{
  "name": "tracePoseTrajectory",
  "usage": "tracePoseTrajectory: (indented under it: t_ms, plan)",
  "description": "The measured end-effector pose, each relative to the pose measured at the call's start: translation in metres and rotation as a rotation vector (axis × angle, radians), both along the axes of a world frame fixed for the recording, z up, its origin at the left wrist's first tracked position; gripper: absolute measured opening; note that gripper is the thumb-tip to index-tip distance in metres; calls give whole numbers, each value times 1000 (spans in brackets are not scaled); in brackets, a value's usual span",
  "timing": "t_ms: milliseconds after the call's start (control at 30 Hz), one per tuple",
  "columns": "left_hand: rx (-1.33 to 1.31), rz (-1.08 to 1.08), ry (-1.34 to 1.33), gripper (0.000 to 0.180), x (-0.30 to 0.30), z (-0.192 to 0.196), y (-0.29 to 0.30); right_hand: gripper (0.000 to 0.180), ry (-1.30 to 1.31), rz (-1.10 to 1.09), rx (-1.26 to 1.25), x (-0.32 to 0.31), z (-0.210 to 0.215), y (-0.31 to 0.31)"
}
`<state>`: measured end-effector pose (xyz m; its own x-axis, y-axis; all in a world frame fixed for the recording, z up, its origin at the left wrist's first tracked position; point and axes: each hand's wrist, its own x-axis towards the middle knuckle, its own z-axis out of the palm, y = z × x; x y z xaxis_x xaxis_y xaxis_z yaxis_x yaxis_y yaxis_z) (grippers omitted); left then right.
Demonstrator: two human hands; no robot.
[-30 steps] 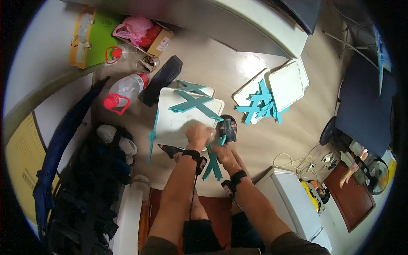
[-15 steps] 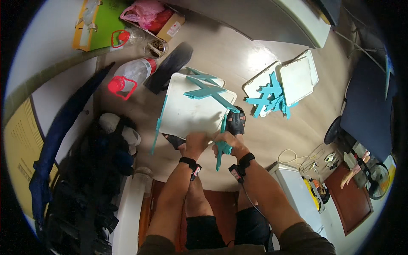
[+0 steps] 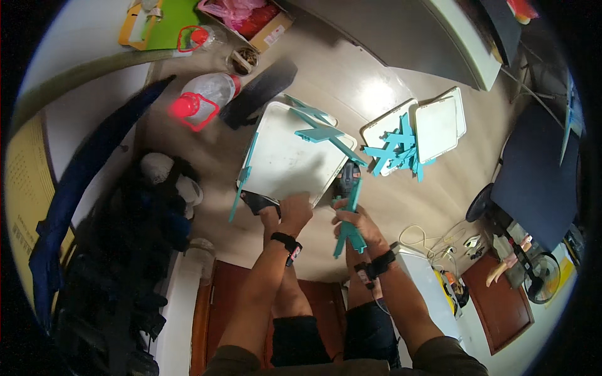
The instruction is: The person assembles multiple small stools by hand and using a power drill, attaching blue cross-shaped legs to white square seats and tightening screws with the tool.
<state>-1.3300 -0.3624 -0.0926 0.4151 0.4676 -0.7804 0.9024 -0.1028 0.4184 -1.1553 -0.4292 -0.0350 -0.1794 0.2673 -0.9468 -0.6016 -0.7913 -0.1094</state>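
Note:
A large white plastic panel (image 3: pixel 285 156) with rounded corners lies before me, above my sandalled feet. Teal plastic pieces are on it: a cross-shaped piece (image 3: pixel 320 135) at its far right and a narrow piece (image 3: pixel 245 174) along its left side. My left hand (image 3: pixel 296 210) is closed on the panel's near edge, its fingertips partly hidden. To the right of the panel, my right hand (image 3: pixel 359 224) grips another teal cross-shaped piece (image 3: pixel 352 240), held apart from the panel over my right foot.
More white panels (image 3: pixel 437 130) and several teal pieces (image 3: pixel 395 147) are piled at the far right. Plastic bottles (image 3: pixel 210 94), a dark flat object (image 3: pixel 260 94) and a box (image 3: pixel 269 31) stand at the far left. A white cabinet (image 3: pixel 429 288) and cables are at right.
My right hand has moved right, away from my left hand and the panel's near edge, with the teal piece turned in it. My left hand stays at that edge.

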Motion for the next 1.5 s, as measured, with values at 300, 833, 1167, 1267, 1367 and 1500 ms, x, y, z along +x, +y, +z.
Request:
tracePoseTrajectory:
  t_ms: [300, 833, 1167, 1267, 1367, 1500]
  plan:
    - [81, 354, -154, 10, -26, -12, 12, 84, -870, 555, 11, 121, -102, -73]
    - [579, 53, -177, 99, 22, -23, 105, 50, -528, 944, 730, 42, -27, 205]
    - [634, 142, -207, 90, 23, -46, 122, 66, -532, 1426, 318, 14, -44, 247]
    - [719, 70, -122, 81, 27, -54, 128, 57, -616, 1595, 319, 13, -63, 248]
    - [720, 165, -206, 75, 28, -59, 130, 50, -578, 1581, 282, 12, -89, 241]
    - [710, 192, -187, 72, 27, -58, 131, 51, -615, 1573, 543, 11, -109, 218]
